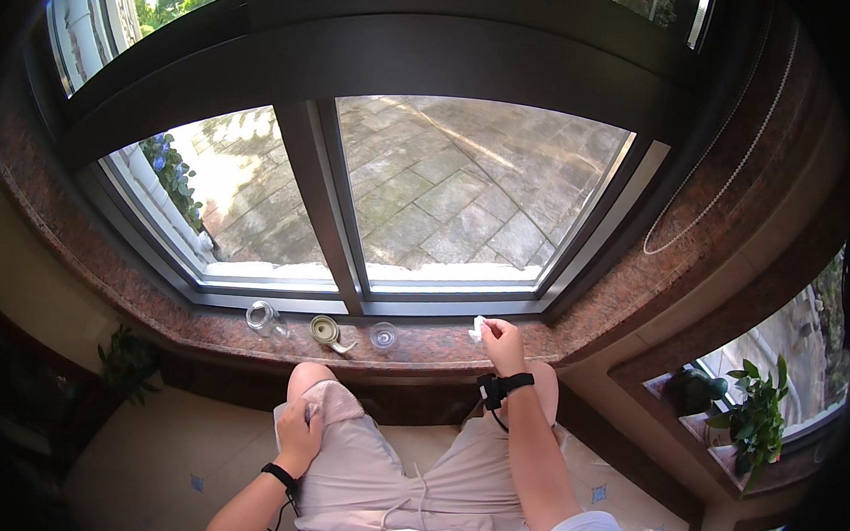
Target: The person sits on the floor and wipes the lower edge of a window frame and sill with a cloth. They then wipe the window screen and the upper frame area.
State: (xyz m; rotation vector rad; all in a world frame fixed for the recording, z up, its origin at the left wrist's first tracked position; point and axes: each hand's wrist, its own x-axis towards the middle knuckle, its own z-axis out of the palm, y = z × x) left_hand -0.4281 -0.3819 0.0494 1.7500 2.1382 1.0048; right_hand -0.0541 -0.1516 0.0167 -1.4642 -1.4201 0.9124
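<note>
My right hand (504,344) pinches a crumpled white piece, perhaps tissue (477,330), just above the right part of the granite windowsill (428,345). My left hand (299,432) rests on my left thigh, its curled fingers on a pinkish cloth (343,403) that lies over the knee. To the left on the sill lies a clear glass jar (262,317), tipped toward me. Beside it sits a roll of pale greenish tape or strap (325,330) with a loose end. A small clear round dish (383,335) stands between that roll and my right hand.
A dark-framed window (357,262) rises behind the sill. At the right hangs a beaded blind cord (717,187). A potted plant (752,412) and a dark green vase (694,391) stand on a right-hand ledge. Another plant (128,362) is at the left. Both wrists wear cabled bands.
</note>
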